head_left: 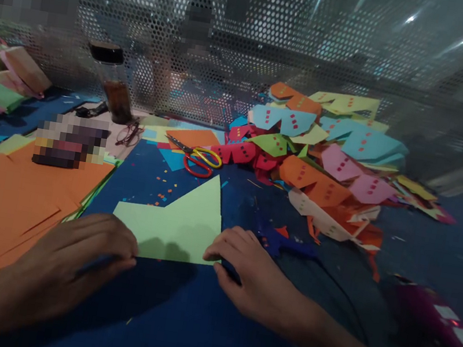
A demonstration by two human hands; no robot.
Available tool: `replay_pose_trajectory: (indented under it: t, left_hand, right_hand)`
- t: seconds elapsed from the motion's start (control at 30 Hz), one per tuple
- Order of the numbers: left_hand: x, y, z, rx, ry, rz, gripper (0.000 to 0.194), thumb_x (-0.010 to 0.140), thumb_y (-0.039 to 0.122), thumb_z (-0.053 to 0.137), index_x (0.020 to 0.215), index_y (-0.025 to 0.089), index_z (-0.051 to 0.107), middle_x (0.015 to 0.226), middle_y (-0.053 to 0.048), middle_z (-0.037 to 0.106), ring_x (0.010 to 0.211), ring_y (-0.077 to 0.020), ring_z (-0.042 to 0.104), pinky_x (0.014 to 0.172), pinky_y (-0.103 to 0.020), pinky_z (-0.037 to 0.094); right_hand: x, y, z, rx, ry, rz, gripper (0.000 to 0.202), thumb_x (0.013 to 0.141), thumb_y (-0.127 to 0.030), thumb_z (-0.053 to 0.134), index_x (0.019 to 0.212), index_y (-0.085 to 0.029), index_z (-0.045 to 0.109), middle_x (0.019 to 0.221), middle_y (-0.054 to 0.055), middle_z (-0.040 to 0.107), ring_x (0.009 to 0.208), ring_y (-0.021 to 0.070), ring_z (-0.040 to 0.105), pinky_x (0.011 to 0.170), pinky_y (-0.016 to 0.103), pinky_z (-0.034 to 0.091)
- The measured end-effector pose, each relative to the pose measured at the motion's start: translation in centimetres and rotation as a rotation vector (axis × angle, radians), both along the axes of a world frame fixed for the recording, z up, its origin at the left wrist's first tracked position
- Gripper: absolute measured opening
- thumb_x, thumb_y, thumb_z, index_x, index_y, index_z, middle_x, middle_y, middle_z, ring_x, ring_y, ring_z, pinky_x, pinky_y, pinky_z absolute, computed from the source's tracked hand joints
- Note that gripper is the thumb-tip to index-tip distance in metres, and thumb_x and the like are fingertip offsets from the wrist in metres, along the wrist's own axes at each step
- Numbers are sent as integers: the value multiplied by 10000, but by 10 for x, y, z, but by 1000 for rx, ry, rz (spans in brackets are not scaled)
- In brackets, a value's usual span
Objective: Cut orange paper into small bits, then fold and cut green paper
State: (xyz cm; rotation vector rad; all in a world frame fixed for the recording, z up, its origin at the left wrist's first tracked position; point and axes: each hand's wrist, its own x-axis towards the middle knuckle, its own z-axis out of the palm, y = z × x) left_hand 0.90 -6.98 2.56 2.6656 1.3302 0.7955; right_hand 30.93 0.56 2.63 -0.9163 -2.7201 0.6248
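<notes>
A pale green sheet of folded paper (pixel 178 229), straight along its bottom edge and rising to one pointed peak at its upper right, lies on the dark blue tabletop (pixel 138 317) between the person's two hands. The left hand (pixel 90 248) comes in low from the left, back upward, fingers loosely curled, with fingertips and thumb at the sheet's lower left corner; whether they pinch it cannot be told. The right hand (pixel 249 267) reaches in from the lower right, fingers bent over the sheet's lower right corner and thumb beneath them with a gap between; whether it grips the paper cannot be told either.

Just beyond the sheet are small coloured paper scraps (pixel 160 196) and one pair of scissors (pixel 191 151) with one red and one yellow handle loop. One dark blue glue gun (pixel 277 240) with a black cord lies near the right hand. Loose orange paper sheets (pixel 1 207) overlap at the left, too many to count. Behind them stands one clear jar (pixel 118 100) with a black lid and brown contents. Multicoloured folded papers marked with dots (pixel 338 167) heap at the right, their number unclear. One purple device (pixel 425 310) at far right bears two white labels, too blurred to read.
</notes>
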Motion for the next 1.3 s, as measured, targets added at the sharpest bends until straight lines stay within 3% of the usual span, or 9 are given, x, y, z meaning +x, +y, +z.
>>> replay_pose_trajectory:
  t: [0.13,0.27,0.43,0.67,1.0,1.3]
  left_hand:
    - [2,17,-17,-70,43,-150,221,947,118,436,1042,207,614,934,-25,686,863,-161,618,773,-277,489]
    - [1,16,-28,-117,145,-190,352,952,97,403,1223,237,578,1005,-55,655,880,-178,590,764,-301,484]
    - [8,17,-27,-120,257,-177,336,959,160,435,1251,266,562,960,-60,628,834,-202,560,723,-339,458]
    - [16,21,-24,-77,359,-163,328,926,155,483,1224,263,565,904,-61,587,792,-216,520,685,-359,438]
    - [20,25,-19,-75,445,-167,297,907,165,527,1180,275,565,870,-49,567,769,-231,498,642,-352,393]
    - [19,24,-20,-42,451,-175,337,897,149,531,1209,274,560,879,-49,576,784,-227,498,648,-342,377]
  right_hand:
    - [0,-1,4,26,-42,41,221,870,-81,484,1010,-198,608,1035,56,615,982,203,483,845,357,331]
    - [-3,-5,8,98,-101,105,240,895,-102,466,1066,-188,611,1039,69,605,979,208,483,847,364,321]
    - [-17,-10,13,140,-162,218,337,897,-113,500,1213,-210,565,1079,64,590,1009,205,476,869,352,331]
    - [-35,-3,18,248,-255,283,261,916,-150,502,1161,-203,577,984,62,582,884,200,466,781,337,346]
    - [-34,-5,11,406,-298,338,224,933,-155,475,1132,-215,558,966,47,590,865,220,482,770,376,341]
    - [-28,-7,13,372,-291,326,189,926,-157,496,1092,-208,571,977,47,606,880,213,494,782,367,347]
